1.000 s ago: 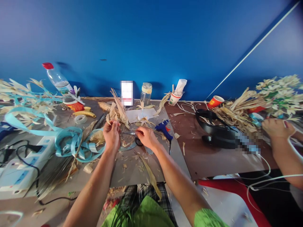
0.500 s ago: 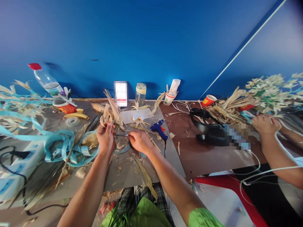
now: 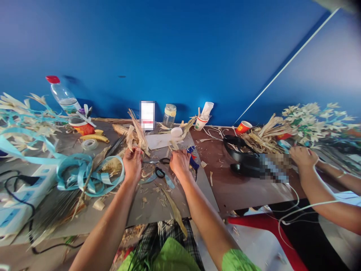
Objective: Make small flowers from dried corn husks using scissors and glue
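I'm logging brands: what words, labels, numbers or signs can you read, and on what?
No text is readable.
Bottle: label too blurred.
White cup: green mark too small.
Red cup: yellow print too small.
Screen: pixelated.

Ribbon tangle [image 3: 72, 171] blocks left; scissors [image 3: 160, 172], glue gun [image 3: 194, 163] obstruct middle; brown tabletop [image 3: 225, 190], front right, passable.

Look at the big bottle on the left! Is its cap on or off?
On: the red cap sits atop the neck of the bottle.
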Tool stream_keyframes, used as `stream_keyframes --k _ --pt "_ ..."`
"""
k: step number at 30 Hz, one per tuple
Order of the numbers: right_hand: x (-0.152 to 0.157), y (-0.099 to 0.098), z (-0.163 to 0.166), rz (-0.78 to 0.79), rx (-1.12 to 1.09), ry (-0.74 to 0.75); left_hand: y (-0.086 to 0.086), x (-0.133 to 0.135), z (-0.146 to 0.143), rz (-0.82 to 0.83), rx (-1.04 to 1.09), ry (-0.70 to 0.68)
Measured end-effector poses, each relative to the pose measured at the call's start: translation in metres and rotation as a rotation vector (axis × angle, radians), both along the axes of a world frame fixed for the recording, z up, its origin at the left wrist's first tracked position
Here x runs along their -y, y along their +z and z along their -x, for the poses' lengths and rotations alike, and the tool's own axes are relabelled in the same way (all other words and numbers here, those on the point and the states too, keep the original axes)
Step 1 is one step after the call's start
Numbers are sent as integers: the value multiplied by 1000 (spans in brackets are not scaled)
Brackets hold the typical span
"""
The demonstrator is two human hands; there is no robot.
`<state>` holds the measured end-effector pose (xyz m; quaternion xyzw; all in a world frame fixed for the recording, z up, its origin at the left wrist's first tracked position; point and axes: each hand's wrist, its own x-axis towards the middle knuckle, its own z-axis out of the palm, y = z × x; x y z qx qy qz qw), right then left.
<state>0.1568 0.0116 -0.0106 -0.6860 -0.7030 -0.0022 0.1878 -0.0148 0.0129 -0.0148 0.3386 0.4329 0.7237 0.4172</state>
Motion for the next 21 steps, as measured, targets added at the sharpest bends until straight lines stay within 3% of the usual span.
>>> stream_keyframes --k 7,11,15,18,21 --pt "-4 -3 4 83 -45 39 -5 -1 2 -8 -20 -6" --pt "-6 0 4 -145 -239 50 -4 1 0 35 -79 5" --pt "-5 7 4 -296 -510 168 0 6 -7 93 -149 -110" --pt "-3 10 7 -261 -554 317 2 9 -13 93 -207 -179" --pt "-1 11 11 -131 -528 434 5 12 -17 97 -304 -212"
